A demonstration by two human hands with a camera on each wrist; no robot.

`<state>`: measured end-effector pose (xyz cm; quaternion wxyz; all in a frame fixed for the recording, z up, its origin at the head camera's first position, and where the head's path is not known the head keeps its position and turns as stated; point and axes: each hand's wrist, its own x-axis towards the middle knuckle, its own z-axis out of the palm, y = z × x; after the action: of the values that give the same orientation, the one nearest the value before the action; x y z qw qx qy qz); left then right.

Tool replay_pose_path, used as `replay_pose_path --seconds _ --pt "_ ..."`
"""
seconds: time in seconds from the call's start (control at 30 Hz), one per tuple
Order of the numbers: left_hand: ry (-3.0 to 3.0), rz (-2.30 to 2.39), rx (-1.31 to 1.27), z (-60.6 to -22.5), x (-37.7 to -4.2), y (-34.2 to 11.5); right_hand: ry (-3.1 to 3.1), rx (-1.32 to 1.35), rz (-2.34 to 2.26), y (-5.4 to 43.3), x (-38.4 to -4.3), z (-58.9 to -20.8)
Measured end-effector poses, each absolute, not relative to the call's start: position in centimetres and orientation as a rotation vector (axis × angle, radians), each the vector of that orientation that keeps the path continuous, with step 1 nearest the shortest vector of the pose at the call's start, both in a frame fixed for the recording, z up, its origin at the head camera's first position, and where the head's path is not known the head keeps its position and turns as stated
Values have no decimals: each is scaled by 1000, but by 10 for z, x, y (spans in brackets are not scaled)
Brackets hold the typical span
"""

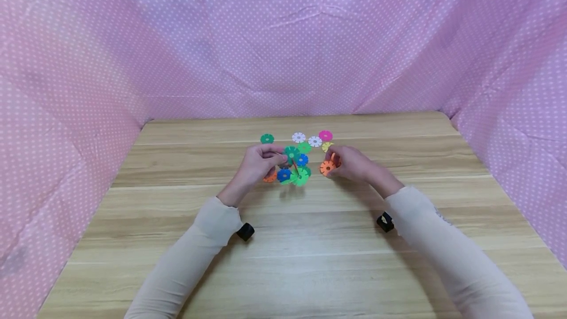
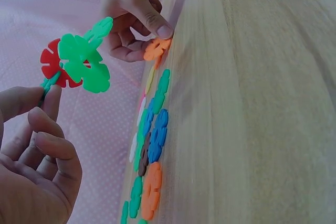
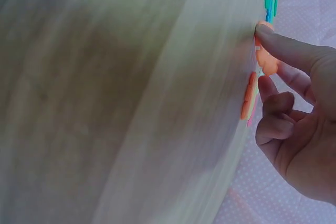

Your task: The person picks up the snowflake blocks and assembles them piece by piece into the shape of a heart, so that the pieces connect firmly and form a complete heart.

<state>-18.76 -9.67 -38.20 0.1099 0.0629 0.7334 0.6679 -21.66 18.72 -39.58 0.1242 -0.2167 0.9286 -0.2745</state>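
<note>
My left hand (image 1: 258, 165) pinches a joined cluster of slotted plastic flower discs above the table. In the left wrist view a red disc (image 2: 51, 62) and bright green discs (image 2: 96, 77) are slotted together at angles. The thumb and fingertips hold a darker green disc (image 2: 48, 83) at the cluster's near end. To the right, my right hand (image 1: 353, 163) grips an orange disc (image 1: 327, 168) between thumb and finger, tilted up close over the wood. A second orange disc (image 3: 248, 96) lies beside that hand in the right wrist view.
Loose discs lie around the hands on the wooden table (image 1: 310, 260): blue (image 1: 302, 159), white (image 1: 299, 137), pink (image 1: 325, 136), yellow (image 1: 327, 146), green (image 1: 267, 139) and orange (image 2: 151, 190). A pink dotted cloth (image 1: 283, 38) hangs behind and at both sides.
</note>
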Motion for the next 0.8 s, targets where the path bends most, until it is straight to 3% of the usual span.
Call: replay_pose_path --seconds 0.3,0.8 --pt "2170 1967 193 -384 -189 -93 2669 -659 -1026 188 -208 -394" --pt "2118 2007 212 -386 -187 -85 2572 -605 -1777 186 -186 -375"
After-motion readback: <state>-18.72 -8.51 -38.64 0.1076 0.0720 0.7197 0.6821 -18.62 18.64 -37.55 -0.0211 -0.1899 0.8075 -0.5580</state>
